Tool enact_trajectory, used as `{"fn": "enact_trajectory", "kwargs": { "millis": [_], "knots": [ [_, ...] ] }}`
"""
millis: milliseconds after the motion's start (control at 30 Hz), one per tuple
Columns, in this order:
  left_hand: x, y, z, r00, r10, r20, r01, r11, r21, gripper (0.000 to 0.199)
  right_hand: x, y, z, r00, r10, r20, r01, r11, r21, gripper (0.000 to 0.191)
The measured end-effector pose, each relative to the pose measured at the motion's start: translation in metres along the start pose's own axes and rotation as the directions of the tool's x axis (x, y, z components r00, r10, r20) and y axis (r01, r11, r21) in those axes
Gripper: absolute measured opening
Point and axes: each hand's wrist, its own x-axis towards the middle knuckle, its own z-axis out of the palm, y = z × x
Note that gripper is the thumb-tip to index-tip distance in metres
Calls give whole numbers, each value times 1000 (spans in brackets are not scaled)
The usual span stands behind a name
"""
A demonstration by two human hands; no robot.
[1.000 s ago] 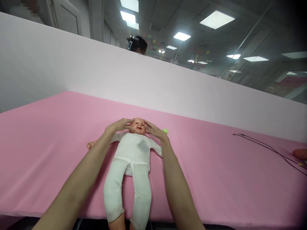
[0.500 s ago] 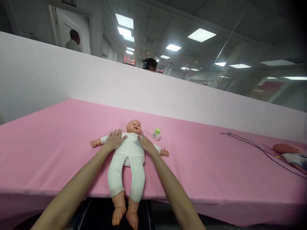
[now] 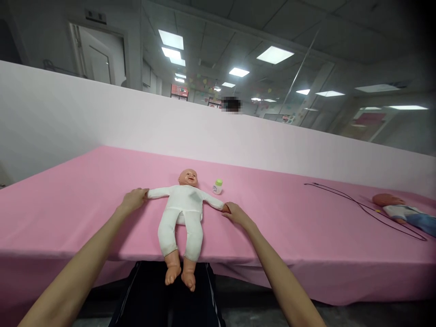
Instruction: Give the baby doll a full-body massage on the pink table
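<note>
A baby doll (image 3: 185, 200) in a white cloth suit lies on its back on the pink-covered table (image 3: 85, 218), head toward the wall and bare feet past the front edge. Its arms are stretched out to both sides. My left hand (image 3: 135, 200) is closed around the doll's hand on the left, which it hides. On the other side, my right hand (image 3: 236, 213) grips the doll's other hand, part of which shows between my fingers. A small clear bottle with a green cap (image 3: 217, 186) stands beside the doll's head, touched by neither hand.
At the right lies a second doll (image 3: 400, 211) in white and blue, with a thin dark cable (image 3: 357, 204) looped next to it. Behind the table runs a low white wall (image 3: 221, 136) with glass above it. A person's head (image 3: 231, 104) shows beyond.
My hands have moved outward from the doll's upper chest and shoulders to its hands and closed on them. The doll's arms now reach out straighter. The view has shifted slightly.
</note>
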Motion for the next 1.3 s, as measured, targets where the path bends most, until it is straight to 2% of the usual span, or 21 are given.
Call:
{"fn": "enact_trajectory", "kwargs": {
  "millis": [67, 133, 167, 233, 300, 333, 433, 500, 567, 600, 667, 733, 767, 833, 900, 967, 1033, 1100, 1167, 1233, 1300],
  "knots": [
    [2, -7, -8, 1000, -1, -4, 1, 993, -119, 19, -1, 5, -1, 999, 19, -36, -15, 993, 113, 19],
    [3, -6, -10, 998, -22, -53, 6, 956, -292, 25, -1, 6, 0, 998, 36, -56, -24, 977, 213, 18],
    [3, -3, -8, 993, -63, -102, 13, 900, -436, 33, 1, 5, 2, 995, 65, -75, -38, 946, 323, 20],
    [4, 8, -1, 950, -229, -211, 6, 690, -724, 43, 5, 1, 7, 977, 170, -126, -63, 801, 595, 30],
    [5, 24, 9, 882, -394, -258, -36, 489, -871, 36, 14, -6, 13, 934, 311, -177, -44, 591, 805, 45],
    [5, 33, 15, 858, -435, -274, -51, 457, -888, 29, 19, -11, 18, 907, 369, -205, -19, 520, 854, 49],
    [4, 61, 29, 833, -447, -327, -90, 473, -876, 21, 37, -30, 31, 835, 455, -308, 76, 459, 885, 47],
    [0, 77, 34, 848, -360, -388, -165, 517, -840, 15, 46, -47, 39, 806, 462, -369, 133, 466, 875, 44],
    [-8, 91, 35, 880, -132, -456, -289, 614, -735, 19, 47, -67, 46, 805, 428, -411, 178, 487, 855, 42],
    [-12, 96, 35, 885, 22, -465, -357, 672, -649, 21, 45, -77, 48, 825, 360, -436, 206, 528, 824, 40],
    [-21, 104, 34, 859, 308, -408, -481, 758, -440, 22, 38, -95, 54, 888, 75, -454, 293, 667, 685, 29],
    [-28, 108, 33, 821, 476, -313, -557, 787, -265, 22, 28, -109, 59, 889, -285, -359, 433, 780, 452, 16],
    [-30, 109, 34, 804, 531, -268, -586, 785, -201, 25, 24, -113, 61, 864, -414, -287, 496, 800, 339, 16],
    [-32, 111, 35, 776, 602, -188, -627, 769, -124, 28, 19, -118, 66, 823, -533, -197, 565, 802, 192, 20],
    [-33, 114, 35, 761, 637, -120, -648, 756, -94, 28, 18, -117, 68, 806, -569, -165, 590, 796, 137, 22],
    [-34, 115, 35, 770, 628, -114, -638, 763, -105, 26, 20, -113, 67, 816, -552, -168, 576, 800, 170, 22],
    [-33, 112, 34, 816, 544, -197, -576, 796, -187, 23, 25, -104, 65, 867, -426, -257, 491, 817, 303, 22],
    [-28, 103, 34, 876, 339, -344, -459, 804, -377, 19, 32, -90, 61, 914, -96, -394, 320, 768, 555, 24],
    [-18, 88, 35, 903, -14, -429, -291, 716, -635, 15, 39, -70, 58, 870, 277, -409, 171, 607, 776, 30],
    [-5, 73, 38, 856, -345, -384, -141, 560, -816, 14, 44, -50, 56, 809, 475, -346, 88, 484, 871, 33],
    [7, 60, 42, 800, -510, -315, -55, 461, -886, 17, 46, -34, 55, 804, 509, -307, 51, 454, 889, 35]
  ]
}}
